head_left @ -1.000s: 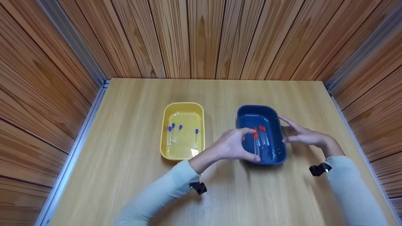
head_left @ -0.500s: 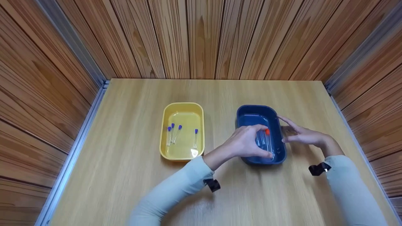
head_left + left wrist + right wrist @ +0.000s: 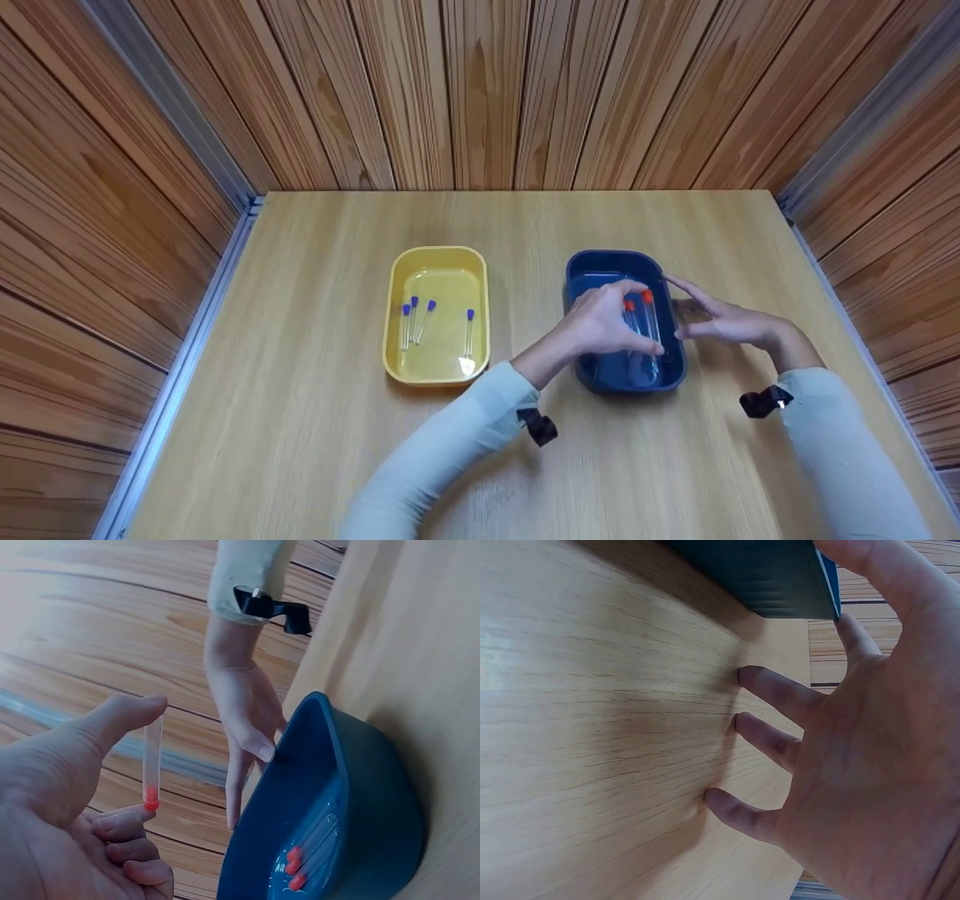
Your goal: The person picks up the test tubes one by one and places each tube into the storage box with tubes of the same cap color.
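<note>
My left hand (image 3: 604, 319) is over the blue container (image 3: 622, 381). It pinches a clear test tube (image 3: 151, 757) lengthwise, thumb on the bottom end and a finger at the red cap (image 3: 151, 805). Under it, several more red-capped tubes (image 3: 311, 851) lie on the container floor, partly covered by the hand in the head view. My right hand (image 3: 731, 324) is spread at the container's right side, thumb and index fingertip right at the rim. In the right wrist view its other fingers (image 3: 769, 742) reach down close to the table, fairly straight and holding nothing.
A yellow container (image 3: 436, 373) stands on the wooden table (image 3: 300, 375) to the left, with several tubes with purple caps (image 3: 424, 322) lying in it. Wood-panelled walls (image 3: 480, 97) close off the back and both sides.
My left hand has moved right and slightly away from me with the red-capped tube, farther across the blue container. The right hand stays at the rim.
</note>
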`<state>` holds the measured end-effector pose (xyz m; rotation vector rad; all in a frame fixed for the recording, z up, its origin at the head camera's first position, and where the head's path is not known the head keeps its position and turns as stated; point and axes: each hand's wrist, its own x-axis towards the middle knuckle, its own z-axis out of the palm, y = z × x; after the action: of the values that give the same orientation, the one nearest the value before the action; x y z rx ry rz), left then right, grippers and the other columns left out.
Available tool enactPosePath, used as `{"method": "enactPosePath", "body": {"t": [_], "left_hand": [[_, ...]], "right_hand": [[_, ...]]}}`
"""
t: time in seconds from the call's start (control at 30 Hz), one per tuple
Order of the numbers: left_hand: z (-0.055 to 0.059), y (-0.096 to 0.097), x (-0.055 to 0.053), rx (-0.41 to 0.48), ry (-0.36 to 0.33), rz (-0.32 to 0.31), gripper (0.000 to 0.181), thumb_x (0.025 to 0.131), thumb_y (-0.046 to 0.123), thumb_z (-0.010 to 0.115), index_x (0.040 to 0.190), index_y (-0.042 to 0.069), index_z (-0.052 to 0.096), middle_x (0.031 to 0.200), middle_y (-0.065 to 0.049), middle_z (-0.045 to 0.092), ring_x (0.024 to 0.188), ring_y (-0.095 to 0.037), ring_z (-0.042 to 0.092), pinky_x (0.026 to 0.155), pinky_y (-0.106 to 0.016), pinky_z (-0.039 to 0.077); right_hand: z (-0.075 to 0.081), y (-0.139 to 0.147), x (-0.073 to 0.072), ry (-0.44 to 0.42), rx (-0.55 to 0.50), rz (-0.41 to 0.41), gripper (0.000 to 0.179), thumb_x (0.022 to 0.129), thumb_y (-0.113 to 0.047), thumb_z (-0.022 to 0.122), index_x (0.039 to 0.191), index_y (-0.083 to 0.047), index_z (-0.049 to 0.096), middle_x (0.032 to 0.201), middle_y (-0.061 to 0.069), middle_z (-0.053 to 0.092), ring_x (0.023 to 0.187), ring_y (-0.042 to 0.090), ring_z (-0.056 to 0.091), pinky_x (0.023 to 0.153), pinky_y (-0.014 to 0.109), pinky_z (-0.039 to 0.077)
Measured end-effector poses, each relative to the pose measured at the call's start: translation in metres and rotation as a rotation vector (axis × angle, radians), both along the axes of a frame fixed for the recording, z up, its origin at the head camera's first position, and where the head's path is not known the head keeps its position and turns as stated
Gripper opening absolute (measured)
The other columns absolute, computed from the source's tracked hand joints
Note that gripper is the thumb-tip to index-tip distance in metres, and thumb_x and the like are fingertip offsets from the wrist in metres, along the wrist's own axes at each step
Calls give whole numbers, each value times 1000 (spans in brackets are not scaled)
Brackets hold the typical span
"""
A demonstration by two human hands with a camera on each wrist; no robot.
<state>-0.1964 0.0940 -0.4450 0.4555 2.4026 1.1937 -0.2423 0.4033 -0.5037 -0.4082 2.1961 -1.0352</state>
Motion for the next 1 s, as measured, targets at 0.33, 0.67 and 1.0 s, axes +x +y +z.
{"method": "enactPosePath", "body": {"t": [0.33, 0.67, 1.0], "left_hand": [[-4, 14, -14, 67, -166, 164, 87, 89, 35, 99, 164, 35, 53, 159, -5, 66, 135, -20, 65, 121, -50, 58], [-19, 23, -33, 148, -285, 283, 82, 88, 26, 100, 158, 30, 59, 149, -5, 71, 125, -18, 67, 120, -47, 57], [-34, 28, -40, 121, -308, 325, 82, 90, 19, 97, 161, 26, 56, 163, -5, 63, 140, -23, 62, 131, -53, 48]], "right_hand": [[0, -2, -1, -11, 12, -16, 99, 113, -33, 64, 182, -29, -6, 188, 34, 1, 169, 70, 4, 120, 98, 1], [-1, -3, 0, -1, 7, -5, 99, 113, -32, 64, 182, -27, -6, 187, 36, 5, 168, 70, 6, 121, 98, 4], [0, -2, 0, -5, 8, -10, 100, 112, -31, 64, 182, -26, -8, 187, 35, 2, 168, 71, 4, 121, 98, 4]]}}
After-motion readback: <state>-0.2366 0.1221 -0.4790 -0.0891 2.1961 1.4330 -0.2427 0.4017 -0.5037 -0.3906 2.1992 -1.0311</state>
